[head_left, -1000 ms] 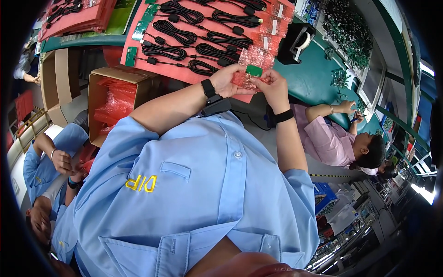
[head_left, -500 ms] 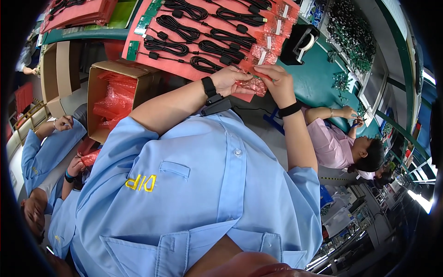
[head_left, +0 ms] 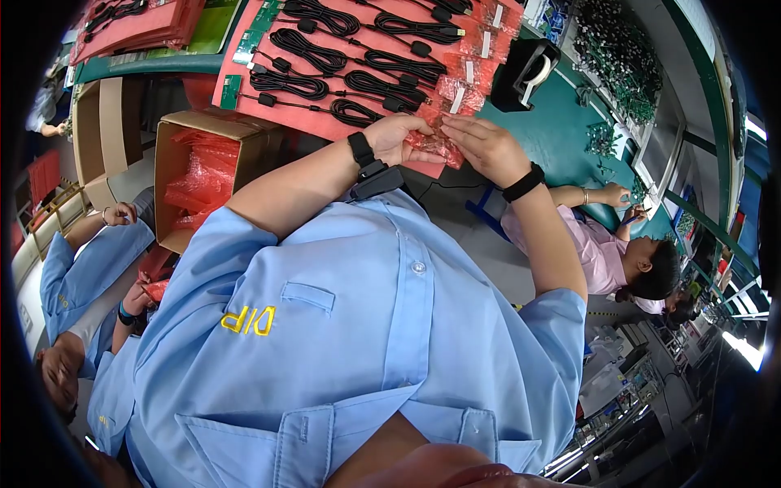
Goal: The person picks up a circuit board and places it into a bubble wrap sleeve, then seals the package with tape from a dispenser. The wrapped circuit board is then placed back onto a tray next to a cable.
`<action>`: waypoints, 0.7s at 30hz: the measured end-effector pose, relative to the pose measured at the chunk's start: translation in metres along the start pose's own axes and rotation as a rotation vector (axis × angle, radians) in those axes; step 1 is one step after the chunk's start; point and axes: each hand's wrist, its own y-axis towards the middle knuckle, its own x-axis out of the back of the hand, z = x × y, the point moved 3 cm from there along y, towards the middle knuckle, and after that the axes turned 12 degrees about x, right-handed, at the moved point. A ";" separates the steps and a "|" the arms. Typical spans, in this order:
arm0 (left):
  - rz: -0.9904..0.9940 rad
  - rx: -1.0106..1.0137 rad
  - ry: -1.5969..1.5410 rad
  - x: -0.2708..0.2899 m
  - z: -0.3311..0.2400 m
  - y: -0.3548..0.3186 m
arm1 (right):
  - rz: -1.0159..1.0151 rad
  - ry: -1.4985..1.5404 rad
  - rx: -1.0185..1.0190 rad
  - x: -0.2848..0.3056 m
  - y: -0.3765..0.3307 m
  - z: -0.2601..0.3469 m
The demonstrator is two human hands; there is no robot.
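Both my hands meet at the near edge of a red foam sheet (head_left: 244,122). Between them is a small red bubble bag (head_left: 435,146). My left hand (head_left: 399,138) is closed on its left side, thumb and fingers around it. Fingers of my right hand (head_left: 492,153) are pressed together over its right side. What lies inside the bag is hard to make out. Just beyond, rows of coiled black cables (head_left: 305,50) lie on the sheet, with green circuit boards (head_left: 230,92) at their left ends. At the right, red bubble bags carry white strips (head_left: 457,100).
A black tape dispenser (head_left: 525,75) stands on the green bench mat (head_left: 557,110). Left of me is a carton (head_left: 199,122) of red bubble bags. Many small dark parts (head_left: 618,61) are heaped far right. Co-workers sit at both sides, one in pink (head_left: 586,252).
My right hand has turned, its back now more in view and its fingers laid across the bag. The right forearm has swung outward. Hands and bag have shifted slightly left.
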 end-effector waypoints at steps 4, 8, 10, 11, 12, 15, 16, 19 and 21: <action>0.013 0.004 -0.020 -0.008 -0.004 0.002 | 0.014 -0.042 0.056 0.005 0.001 -0.001; -0.070 -0.019 0.041 -0.013 -0.003 0.006 | -0.074 0.069 0.024 0.005 -0.003 -0.005; -0.107 -0.036 0.086 -0.013 -0.005 0.007 | -0.118 0.120 -0.006 0.005 -0.013 -0.013; -0.099 -0.035 0.093 -0.015 -0.006 0.007 | -0.309 0.213 -0.171 0.005 -0.027 -0.026; -0.125 -0.052 0.085 -0.015 -0.009 0.006 | -0.500 0.309 -0.332 0.002 -0.042 -0.041; -0.181 -0.092 0.065 -0.014 -0.014 0.003 | -1.175 0.421 -0.914 -0.007 -0.088 -0.092; -0.191 -0.089 0.069 -0.015 -0.013 0.005 | -1.180 0.412 -0.916 -0.012 -0.107 -0.113; -0.224 -0.083 0.075 -0.017 -0.012 0.014 | -0.902 0.264 -1.274 -0.027 -0.138 -0.164; -0.254 -0.053 0.110 -0.018 -0.011 0.020 | -0.934 0.558 -1.377 -0.032 -0.132 -0.179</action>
